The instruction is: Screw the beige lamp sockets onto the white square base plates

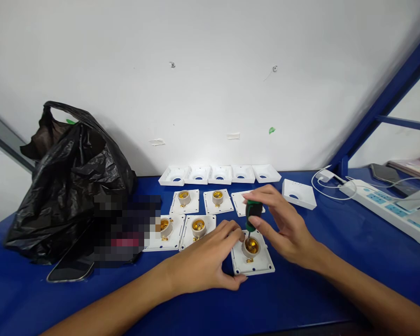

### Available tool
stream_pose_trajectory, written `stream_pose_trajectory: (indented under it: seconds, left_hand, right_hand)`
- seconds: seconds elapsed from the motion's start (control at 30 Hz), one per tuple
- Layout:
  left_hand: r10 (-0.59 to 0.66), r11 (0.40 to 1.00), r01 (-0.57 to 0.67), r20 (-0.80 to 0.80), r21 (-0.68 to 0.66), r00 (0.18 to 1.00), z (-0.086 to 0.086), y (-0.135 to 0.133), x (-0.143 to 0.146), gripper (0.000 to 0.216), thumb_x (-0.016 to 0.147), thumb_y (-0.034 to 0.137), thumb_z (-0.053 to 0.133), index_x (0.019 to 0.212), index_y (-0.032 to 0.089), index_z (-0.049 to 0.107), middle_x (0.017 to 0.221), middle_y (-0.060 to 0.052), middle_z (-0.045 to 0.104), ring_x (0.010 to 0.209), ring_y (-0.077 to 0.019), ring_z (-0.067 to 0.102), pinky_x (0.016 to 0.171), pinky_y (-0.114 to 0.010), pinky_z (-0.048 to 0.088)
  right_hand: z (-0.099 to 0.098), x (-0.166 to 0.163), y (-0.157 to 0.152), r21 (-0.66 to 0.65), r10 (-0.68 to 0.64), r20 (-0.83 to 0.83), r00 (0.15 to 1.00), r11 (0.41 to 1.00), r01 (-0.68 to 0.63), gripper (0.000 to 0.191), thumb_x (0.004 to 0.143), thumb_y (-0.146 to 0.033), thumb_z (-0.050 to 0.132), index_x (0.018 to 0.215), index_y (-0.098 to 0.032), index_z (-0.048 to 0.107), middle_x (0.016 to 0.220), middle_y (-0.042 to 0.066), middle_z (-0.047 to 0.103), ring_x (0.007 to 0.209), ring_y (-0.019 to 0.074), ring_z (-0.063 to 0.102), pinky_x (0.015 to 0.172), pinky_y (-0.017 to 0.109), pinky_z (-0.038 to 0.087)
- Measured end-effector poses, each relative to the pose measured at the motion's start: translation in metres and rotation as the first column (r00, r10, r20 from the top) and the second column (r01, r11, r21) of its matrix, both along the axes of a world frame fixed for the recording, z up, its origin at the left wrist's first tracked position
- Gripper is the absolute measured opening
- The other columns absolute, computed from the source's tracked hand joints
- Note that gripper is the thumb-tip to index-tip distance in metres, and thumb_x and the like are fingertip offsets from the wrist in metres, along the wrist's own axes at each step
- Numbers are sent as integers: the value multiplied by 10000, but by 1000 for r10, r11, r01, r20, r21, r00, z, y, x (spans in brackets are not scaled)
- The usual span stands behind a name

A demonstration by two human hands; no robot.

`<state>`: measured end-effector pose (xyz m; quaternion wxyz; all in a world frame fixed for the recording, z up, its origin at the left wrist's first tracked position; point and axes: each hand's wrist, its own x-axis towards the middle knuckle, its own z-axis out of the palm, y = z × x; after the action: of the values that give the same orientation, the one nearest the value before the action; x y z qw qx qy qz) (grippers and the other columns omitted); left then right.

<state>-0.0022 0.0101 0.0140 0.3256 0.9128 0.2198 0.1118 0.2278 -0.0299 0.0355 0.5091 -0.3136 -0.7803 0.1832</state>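
A green and black screwdriver (254, 214) stands nearly upright in the fingers of my right hand (285, 228). Its metal shaft reaches down into the brass-lined lamp socket (252, 246), where the tip is hard to make out. That socket sits on a square white base plate (262, 268) lying on the blue table. My left hand (213, 256) grips the plate along its left side, thumb at the near corner and fingers beside the socket. Several more white plates with sockets (217, 200) lie behind and to the left, one partly hidden by my left hand.
Several white box covers (220, 175) stand along the wall, with another cover (298, 195) to the right. A black plastic bag (73, 186) and a phone (72, 266) lie at left. A white power strip (381, 200) with cables is at right, by a blue frame post (378, 107).
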Motion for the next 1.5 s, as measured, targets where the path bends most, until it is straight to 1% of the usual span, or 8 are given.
stream_pose_trajectory:
  seconds: [0.13, 0.3, 0.43, 0.53, 0.6, 0.73, 0.9, 1.5]
  left_hand:
    - [31, 999, -30, 18, -46, 999, 4, -3, 7, 574, 904, 462, 826, 1357, 267, 532, 1299, -78, 585, 1222, -325, 595, 1023, -474, 537]
    - [151, 987, -153, 51, 52, 987, -2, -13, 25, 390, 976, 325, 750, 1303, 214, 568, 1231, -92, 617, 1174, -331, 576, 1049, -527, 506]
    - [151, 984, -158, 83, 78, 985, -11, -16, 28, 278, 970, 269, 765, 1188, 195, 609, 1234, -86, 623, 1150, -306, 593, 1025, -482, 526]
    - [151, 982, -162, 109, 99, 983, -15, -18, 25, 264, 986, 251, 757, 1198, 200, 609, 1217, -74, 622, 1119, -276, 621, 985, -430, 549]
    - [136, 979, -150, 105, 136, 985, -16, -19, 23, 262, 997, 250, 748, 1213, 208, 607, 1227, -72, 630, 1113, -274, 633, 984, -430, 553]
    - [95, 971, -112, 88, 212, 992, -15, -21, 21, 220, 1031, 288, 717, 1197, 206, 597, 1276, -88, 637, 1157, -297, 625, 1005, -463, 553]
    - [75, 960, -94, 81, 263, 994, -16, -21, 21, 209, 1065, 311, 674, 1212, 195, 580, 1208, -80, 640, 1108, -287, 632, 962, -468, 576]
    - [92, 943, -99, 37, 317, 995, -15, -22, 23, 304, 1038, 310, 712, 1279, 195, 567, 1217, -86, 647, 1152, -296, 654, 993, -469, 600]
  right_hand:
    - [12, 3, 3, -149, 85, -41, 996, 985, -90, 455, 1035, -227, 656, 1465, -362, 591, 1342, 60, 675, 1218, 221, 644, 1076, 449, 548]
    - [24, 6, 6, -305, 218, -48, 975, 926, -222, 371, 1086, -237, 564, 1431, -353, 638, 1367, 71, 687, 1246, 215, 675, 994, 418, 605]
    - [22, 11, 7, -183, 190, -165, 968, 958, -220, 291, 1032, -225, 673, 1292, -344, 728, 1195, 48, 727, 1132, 195, 685, 975, 409, 600]
    - [17, 13, 5, -362, 235, -258, 937, 876, -319, 347, 1067, -260, 620, 1391, -370, 680, 1282, 61, 712, 1152, 194, 684, 945, 387, 604]
    - [16, 13, 4, -325, 260, -319, 911, 873, -363, 337, 999, -277, 737, 1324, -365, 725, 1215, 35, 711, 1111, 174, 670, 943, 338, 586]
    - [18, 12, 0, -431, 286, -351, 892, 796, -425, 452, 1069, -228, 620, 1482, -409, 597, 1272, 35, 710, 1162, 160, 670, 964, 327, 579]
    - [18, 9, -3, -330, 263, -294, 919, 875, -356, 357, 1024, -208, 691, 1351, -349, 713, 1219, 38, 656, 1155, 171, 637, 1031, 353, 546]
    - [19, 10, -2, -224, 147, -238, 960, 954, -201, 407, 1023, -167, 677, 1372, -375, 698, 1227, 23, 680, 1108, 159, 608, 951, 321, 539]
